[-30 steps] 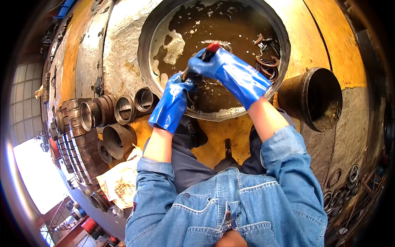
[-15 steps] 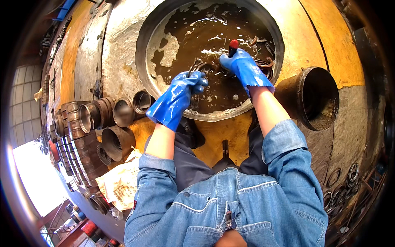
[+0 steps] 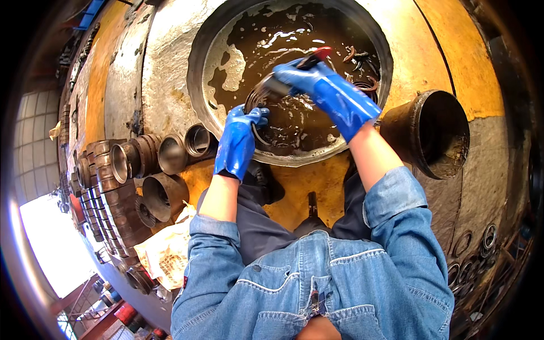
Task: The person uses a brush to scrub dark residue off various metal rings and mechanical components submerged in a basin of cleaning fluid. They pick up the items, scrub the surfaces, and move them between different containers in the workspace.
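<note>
1. Closest to the person is a crumpled yellowish bag [image 3: 164,255] lying on the ground by the left knee.
2. Just past it, many dark metal rings and short tubes [image 3: 122,164] lie in rows. Most lie on their sides with their open ends showing.
3. The left hand [image 3: 241,136], in a blue glove, is clenched on the near edge of a thin metal ring [image 3: 256,102]. The ring is held over the near part of the big round tub [image 3: 198,102].
4. The right hand [image 3: 300,76], also in a blue glove, grips a brush with a red handle [image 3: 317,55]. The brush end touches the ring.
5. The tub is full of brown, dirty liquid [image 3: 272,39] with pale foam on it. A few more rings [image 3: 362,62] sit in the liquid at its right side.
6. To the right of the tub stands a rusty bucket [image 3: 436,136]. I cannot tell what is inside it.
</note>
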A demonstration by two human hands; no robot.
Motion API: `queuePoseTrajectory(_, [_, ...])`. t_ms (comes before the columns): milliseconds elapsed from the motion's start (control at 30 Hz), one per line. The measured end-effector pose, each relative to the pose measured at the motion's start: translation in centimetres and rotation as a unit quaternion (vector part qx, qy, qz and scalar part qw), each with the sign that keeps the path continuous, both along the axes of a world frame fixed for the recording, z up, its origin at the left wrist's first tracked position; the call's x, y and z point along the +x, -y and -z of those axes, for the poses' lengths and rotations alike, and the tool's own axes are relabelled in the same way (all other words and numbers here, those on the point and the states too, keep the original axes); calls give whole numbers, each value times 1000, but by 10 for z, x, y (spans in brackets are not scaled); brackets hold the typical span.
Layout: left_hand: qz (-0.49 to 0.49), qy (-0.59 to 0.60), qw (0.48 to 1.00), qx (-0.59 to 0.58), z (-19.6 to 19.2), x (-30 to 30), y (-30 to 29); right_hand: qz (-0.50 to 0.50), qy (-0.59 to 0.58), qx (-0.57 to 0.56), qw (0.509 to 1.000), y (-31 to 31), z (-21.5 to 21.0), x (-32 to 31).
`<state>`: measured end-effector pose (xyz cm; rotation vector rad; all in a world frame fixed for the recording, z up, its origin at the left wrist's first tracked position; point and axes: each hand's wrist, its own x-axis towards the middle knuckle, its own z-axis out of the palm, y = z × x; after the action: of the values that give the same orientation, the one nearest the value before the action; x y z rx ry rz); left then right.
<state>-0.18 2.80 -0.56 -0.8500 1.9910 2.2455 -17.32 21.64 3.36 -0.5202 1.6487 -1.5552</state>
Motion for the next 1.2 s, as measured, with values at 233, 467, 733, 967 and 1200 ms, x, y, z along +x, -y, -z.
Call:
queuePoseTrajectory(233, [-5, -9, 997, 71, -1, 3, 3, -31, -56, 219, 974, 34, 0, 6])
queuePoseTrajectory(467, [4, 10, 998, 66, -10, -1, 2, 21, -7, 169, 985, 40, 19, -16])
queuePoseTrajectory(733, [-7, 13, 997, 72, -17, 1, -1, 26, -82, 234, 968, 33, -13, 8])
queuePoseTrajectory(967, [24, 106, 990, 92, -17, -16, -7, 75, -117, 344, 929, -3, 43, -7])
queuePoseTrajectory(1200, [43, -45, 988, 143, 5, -21, -11, 228, -86, 243, 939, -16, -11, 4])
